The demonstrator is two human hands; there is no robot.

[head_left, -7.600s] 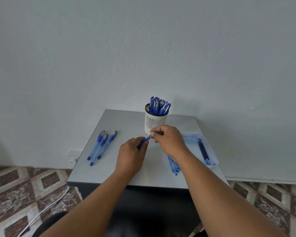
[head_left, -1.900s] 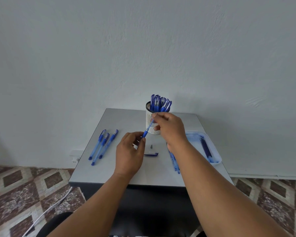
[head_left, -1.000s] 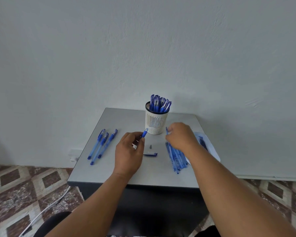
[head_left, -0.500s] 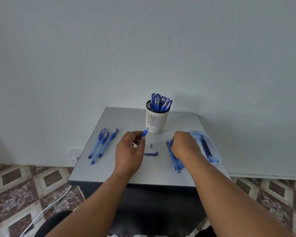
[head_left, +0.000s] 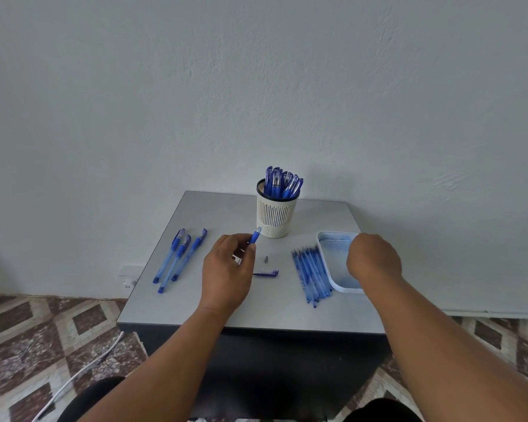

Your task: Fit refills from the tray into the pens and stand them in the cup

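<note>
Over the tray at right, the right hand hangs with knuckles up and fingers curled under; they are hidden, so whether they have closed on a refill cannot be told. No refill shows in the bare part of the tray.

Head view, centre: left hand pinches the open pen barrel between thumb and fingers, open end up and tilted toward the cup, just near of it.

Risks, as judgement:
- Barrel is held by a light pinch only; a sideways push from a refill going in could twist it out of the fingers.
- Small tip piece and cap lie loose on the surface between the hands. A passing wrist could flick the tip piece off the edge; it looks easy to lose.
- Spent-looking refills lie in a row touching the tray's left wall. A reach that falls short could pick one of these instead of a fresh one.

Surroundings: cup stands at far centre, crowded with capped pens; room for another looks tight. Three pens lie at left, well apart from the hands. Nothing blocks the path from tray to barrel except the loose parts. White cable on the tiled floor, near left.
</note>
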